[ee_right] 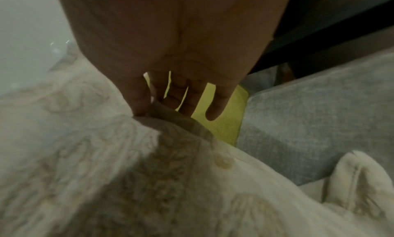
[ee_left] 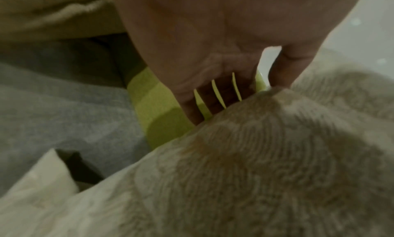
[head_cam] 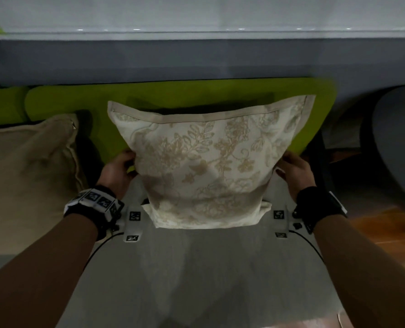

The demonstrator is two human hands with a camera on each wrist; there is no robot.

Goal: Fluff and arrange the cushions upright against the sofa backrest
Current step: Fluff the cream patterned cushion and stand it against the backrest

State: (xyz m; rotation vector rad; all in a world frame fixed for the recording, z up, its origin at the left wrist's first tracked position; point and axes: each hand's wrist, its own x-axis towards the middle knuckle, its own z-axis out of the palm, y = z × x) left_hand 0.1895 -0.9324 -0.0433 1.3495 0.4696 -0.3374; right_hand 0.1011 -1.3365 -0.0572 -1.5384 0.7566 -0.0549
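Floral cushion (head_cam: 202, 162) upright at twelve o'clock, leaning on green backrest (head_cam: 97, 100). Left hand (head_cam: 117, 170) at nine, right hand (head_cam: 296, 170) at three, equally near, fingers (ee_right: 138, 97) seemingly pinching its side edges. Plain cushion (head_cam: 28, 166) slumped at nine o'clock.

Both our forearms reach forward, banded at the wrists. Our left hand (head_cam: 117, 171) grips the cushion's (head_cam: 203, 159) left edge, thumb in front, fingers (ee_left: 221, 95) behind. Our right hand (head_cam: 296, 171) pinches the right edge, thumb (ee_right: 138, 97) on the front face, little finger free.
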